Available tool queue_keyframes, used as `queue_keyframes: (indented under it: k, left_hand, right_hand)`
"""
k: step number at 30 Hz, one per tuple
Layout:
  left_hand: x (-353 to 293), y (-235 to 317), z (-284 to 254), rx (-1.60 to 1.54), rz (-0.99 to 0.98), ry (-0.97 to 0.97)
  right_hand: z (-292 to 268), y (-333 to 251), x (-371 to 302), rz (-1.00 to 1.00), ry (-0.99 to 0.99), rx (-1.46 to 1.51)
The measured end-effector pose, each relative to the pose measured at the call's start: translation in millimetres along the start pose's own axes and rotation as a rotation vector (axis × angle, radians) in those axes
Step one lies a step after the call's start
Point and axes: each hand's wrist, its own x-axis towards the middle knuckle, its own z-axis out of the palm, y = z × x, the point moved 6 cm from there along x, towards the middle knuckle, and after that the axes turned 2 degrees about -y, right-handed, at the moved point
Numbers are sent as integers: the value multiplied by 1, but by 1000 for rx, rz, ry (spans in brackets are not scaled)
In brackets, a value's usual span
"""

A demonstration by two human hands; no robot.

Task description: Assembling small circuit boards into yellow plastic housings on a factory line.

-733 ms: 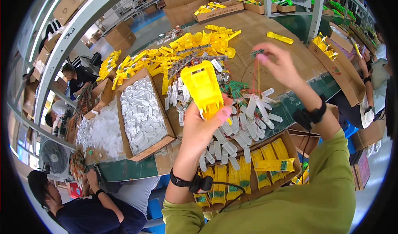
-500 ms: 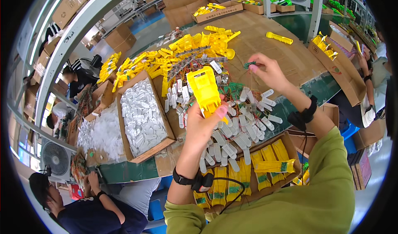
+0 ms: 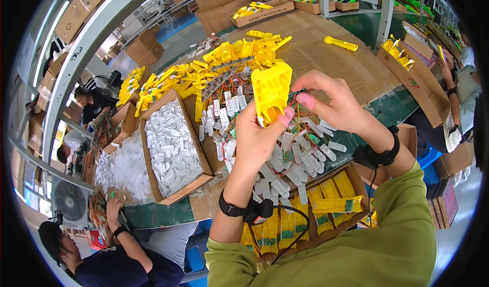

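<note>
My left hand (image 3: 257,137) is closed round the narrow end of a yellow plastic housing (image 3: 271,86), its wide, hollow end pointing up and away. Close by on its right, my right hand (image 3: 331,101) pinches a small green circuit board (image 3: 296,94) between thumb and forefinger. The board is at the housing's edge; whether they touch I cannot tell. Beneath both hands lies a heap of white oblong parts (image 3: 295,160) with thin coloured wires. Behind it is a pile of yellow housings (image 3: 229,53).
A cardboard box of white pieces (image 3: 173,147) stands left, beside loose clear plastic parts (image 3: 125,165). Nearest me is a carton of yellow housings with green boards (image 3: 331,205). One yellow housing (image 3: 340,44) lies far right. A co-worker (image 3: 102,251) sits at lower left.
My right hand has brought the circuit board left and down to the housing. My left hand has moved slightly right and turned the housing, so its hollow side shows.
</note>
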Motion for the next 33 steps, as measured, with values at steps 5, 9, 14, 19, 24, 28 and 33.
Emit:
queue_keyframes:
  k: [5, 9, 14, 19, 24, 28, 33]
  left_hand:
    - [2, -1, -4, 46, 24, -48]
    - [3, -6, -5, 64, 6, -51]
    - [3, -8, -8, -27, -34, -21]
    - [2, -11, -8, -52, -32, -50]
    - [-1, -14, -18, -35, -39, -36]
    - [-3, -16, -20, -120, -96, -50]
    - [-7, -16, -25, -65, -66, -22]
  right_hand:
    - [5, 5, -5, 18, -44, 106]
    - [2, 5, -11, 86, -35, 148]
    - [21, 63, -55, 408, -364, 171]
    - [65, 104, -71, 375, -459, 327]
    - [91, 92, -64, 489, -591, 646]
    - [108, 79, -56, 329, -755, 708]
    - [105, 79, -60, 563, -797, 750]
